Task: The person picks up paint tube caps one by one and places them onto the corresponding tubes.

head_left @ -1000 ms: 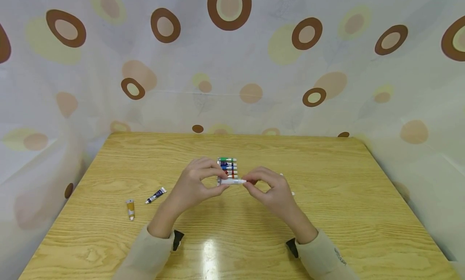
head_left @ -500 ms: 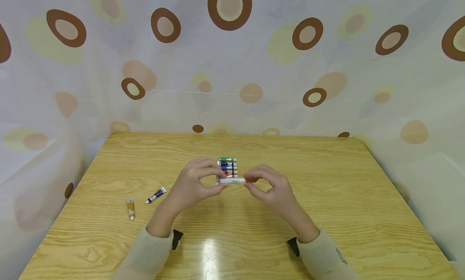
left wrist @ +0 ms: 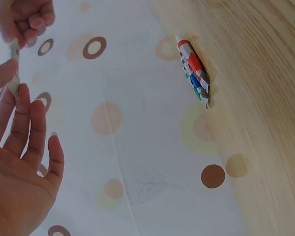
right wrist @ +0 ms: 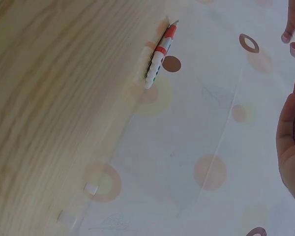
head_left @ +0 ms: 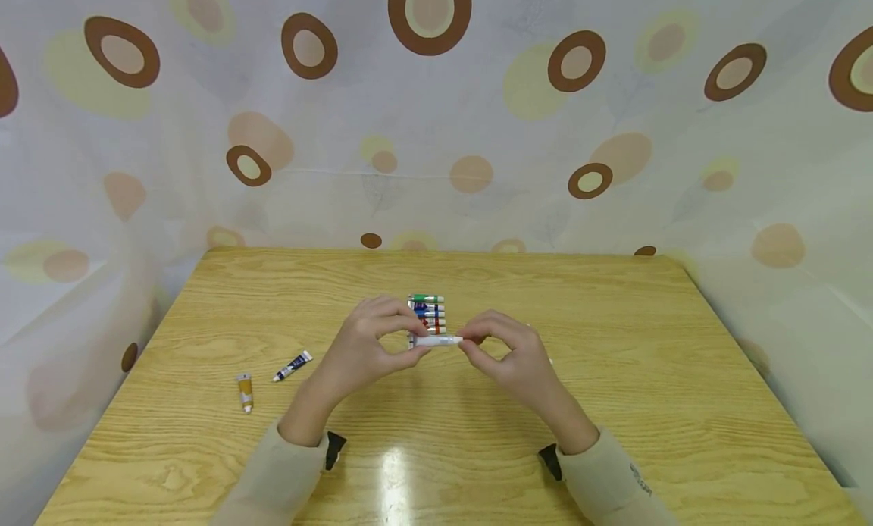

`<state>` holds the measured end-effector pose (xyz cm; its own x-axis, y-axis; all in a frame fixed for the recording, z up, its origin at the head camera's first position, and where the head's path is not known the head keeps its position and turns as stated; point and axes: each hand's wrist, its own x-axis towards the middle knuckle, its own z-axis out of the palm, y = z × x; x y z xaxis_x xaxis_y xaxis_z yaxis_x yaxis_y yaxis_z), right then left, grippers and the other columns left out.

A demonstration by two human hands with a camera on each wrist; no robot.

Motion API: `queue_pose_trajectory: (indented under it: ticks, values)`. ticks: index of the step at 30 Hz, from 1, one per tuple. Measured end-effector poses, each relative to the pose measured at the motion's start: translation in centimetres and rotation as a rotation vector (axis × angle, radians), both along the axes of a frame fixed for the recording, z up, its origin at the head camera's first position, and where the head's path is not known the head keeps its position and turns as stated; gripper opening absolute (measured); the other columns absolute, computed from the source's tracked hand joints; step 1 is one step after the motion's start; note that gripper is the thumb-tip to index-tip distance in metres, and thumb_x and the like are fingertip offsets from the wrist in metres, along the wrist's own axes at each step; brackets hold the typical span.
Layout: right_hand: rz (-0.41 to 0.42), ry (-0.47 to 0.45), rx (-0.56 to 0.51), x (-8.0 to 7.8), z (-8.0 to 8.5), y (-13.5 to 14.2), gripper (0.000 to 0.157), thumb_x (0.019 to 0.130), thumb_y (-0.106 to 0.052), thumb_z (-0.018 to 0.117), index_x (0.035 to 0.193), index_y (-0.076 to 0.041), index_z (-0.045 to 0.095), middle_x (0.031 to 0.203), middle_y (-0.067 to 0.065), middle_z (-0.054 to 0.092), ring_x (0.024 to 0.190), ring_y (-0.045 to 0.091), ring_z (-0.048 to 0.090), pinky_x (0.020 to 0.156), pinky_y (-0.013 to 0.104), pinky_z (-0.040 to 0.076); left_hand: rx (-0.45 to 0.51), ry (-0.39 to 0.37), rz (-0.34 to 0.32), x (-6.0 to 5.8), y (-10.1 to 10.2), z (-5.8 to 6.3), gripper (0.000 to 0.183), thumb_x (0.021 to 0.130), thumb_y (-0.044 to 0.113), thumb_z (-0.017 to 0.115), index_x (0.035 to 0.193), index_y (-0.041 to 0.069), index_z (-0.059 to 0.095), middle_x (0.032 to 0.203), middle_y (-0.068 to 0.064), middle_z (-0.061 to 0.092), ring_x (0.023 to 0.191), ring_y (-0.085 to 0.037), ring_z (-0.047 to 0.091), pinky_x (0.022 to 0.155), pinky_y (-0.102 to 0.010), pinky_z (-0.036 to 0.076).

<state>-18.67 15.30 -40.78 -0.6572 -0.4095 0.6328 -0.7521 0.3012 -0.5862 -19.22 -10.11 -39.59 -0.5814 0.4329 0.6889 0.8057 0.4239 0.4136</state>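
My left hand (head_left: 361, 345) pinches a white paint tube (head_left: 439, 341) between thumb and fingers, holding it level above the table. At the tube's right end, the thumb and fingertips of my right hand (head_left: 508, 349) pinch its narrow white tip. The left wrist view shows the same tube, seen edge-on, between both hands. Just behind it lies a row of several paint tubes (head_left: 430, 314) in green, blue and red tones, partly hidden by the left fingers. In the right wrist view the right hand (right wrist: 292, 140) is cut off by the frame edge, and its grip is out of sight.
Left of my left arm lie an ochre paint tube (head_left: 245, 393) and a dark blue paint tube (head_left: 292, 367). Two small white pieces, one (right wrist: 91, 189) farther than the other (right wrist: 67, 217), lie on the wooden table (head_left: 614, 306) beside my right hand. A patterned curtain (head_left: 436, 200) stands behind.
Both hands keep their places on the white tube, with only slight shifts of the fingers and tube. The tubes on the table have not moved.
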Motion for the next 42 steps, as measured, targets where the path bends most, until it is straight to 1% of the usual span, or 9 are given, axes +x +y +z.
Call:
queue_pose_trajectory:
  ticks: [5, 8, 13, 18, 23, 29, 37, 42]
  values:
    - [-0.014, 0.005, 0.017, 0.03, 0.08, -0.03, 0.023, 0.086, 0.006, 0.078, 0.105, -0.006, 0.075, 0.100, 0.006, 0.075, 0.088, 0.015, 0.069, 0.081, 0.024, 0.060, 0.003, -0.004, 0.012, 0.00, -0.08, 0.08, 0.018, 0.075, 0.011, 0.091, 0.088, 0.014, 0.079, 0.092, 0.005, 0.075, 0.085, -0.014, 0.063, 0.081, -0.037, 0.052]
    - [-0.004, 0.015, 0.014, 0.04, 0.18, -0.08, 0.026, 0.085, 0.007, 0.078, 0.107, -0.006, 0.075, 0.102, 0.007, 0.075, 0.090, 0.017, 0.069, 0.083, 0.023, 0.059, 0.003, -0.012, 0.019, -0.02, -0.18, 0.12, 0.017, 0.076, 0.012, 0.091, 0.088, 0.014, 0.079, 0.092, 0.004, 0.075, 0.084, -0.014, 0.063, 0.081, -0.037, 0.052]
    - [0.003, 0.028, 0.011, -0.04, 0.15, -0.07, 0.024, 0.085, 0.008, 0.078, 0.104, -0.006, 0.075, 0.100, 0.007, 0.074, 0.089, 0.015, 0.069, 0.083, 0.018, 0.058, 0.014, -0.010, 0.003, -0.14, -0.18, 0.01, 0.017, 0.076, 0.012, 0.091, 0.088, 0.014, 0.079, 0.091, 0.005, 0.075, 0.083, -0.014, 0.062, 0.080, -0.036, 0.051]
    - [0.002, 0.049, 0.004, -0.13, -0.07, -0.02, 0.023, 0.083, 0.010, 0.078, 0.100, -0.006, 0.075, 0.097, 0.007, 0.074, 0.086, 0.014, 0.068, 0.079, 0.020, 0.059, 0.019, -0.013, -0.014, -0.20, -0.03, -0.08, 0.016, 0.076, 0.012, 0.090, 0.087, 0.014, 0.078, 0.091, 0.005, 0.074, 0.083, -0.011, 0.060, 0.079, -0.034, 0.049]
    - [0.000, 0.051, 0.000, -0.09, -0.09, -0.07, 0.023, 0.083, 0.010, 0.078, 0.099, -0.006, 0.075, 0.095, 0.007, 0.074, 0.084, 0.014, 0.068, 0.077, 0.022, 0.059, 0.009, -0.003, -0.002, -0.09, 0.08, -0.09, 0.016, 0.077, 0.013, 0.091, 0.088, 0.014, 0.079, 0.090, 0.006, 0.074, 0.083, -0.011, 0.060, 0.080, -0.034, 0.050]
    - [-0.009, 0.031, 0.008, 0.05, 0.08, -0.14, 0.020, 0.084, 0.008, 0.078, 0.099, -0.006, 0.075, 0.095, 0.006, 0.075, 0.085, 0.013, 0.068, 0.078, 0.020, 0.059, 0.001, 0.012, 0.010, 0.04, 0.13, -0.03, 0.017, 0.076, 0.012, 0.091, 0.088, 0.014, 0.079, 0.090, 0.005, 0.074, 0.085, -0.012, 0.062, 0.078, -0.034, 0.049]
    - [-0.005, 0.075, 0.012, -0.04, 0.14, -0.19, 0.024, 0.081, 0.009, 0.080, 0.100, -0.005, 0.075, 0.095, 0.007, 0.075, 0.084, 0.016, 0.069, 0.080, 0.017, 0.057, 0.001, -0.045, -0.003, 0.14, 0.01, 0.06, 0.014, 0.079, 0.012, 0.089, 0.089, 0.014, 0.080, 0.092, 0.005, 0.075, 0.087, -0.013, 0.063, 0.080, -0.035, 0.051]
    - [-0.011, 0.092, 0.038, 0.00, 0.20, -0.22, 0.021, 0.082, 0.008, 0.080, 0.097, -0.005, 0.075, 0.093, 0.005, 0.075, 0.083, 0.015, 0.069, 0.077, 0.020, 0.059, -0.018, -0.074, -0.010, 0.22, -0.03, 0.04, 0.013, 0.080, 0.015, 0.089, 0.090, 0.015, 0.080, 0.092, 0.005, 0.075, 0.086, -0.012, 0.061, 0.080, -0.034, 0.049]
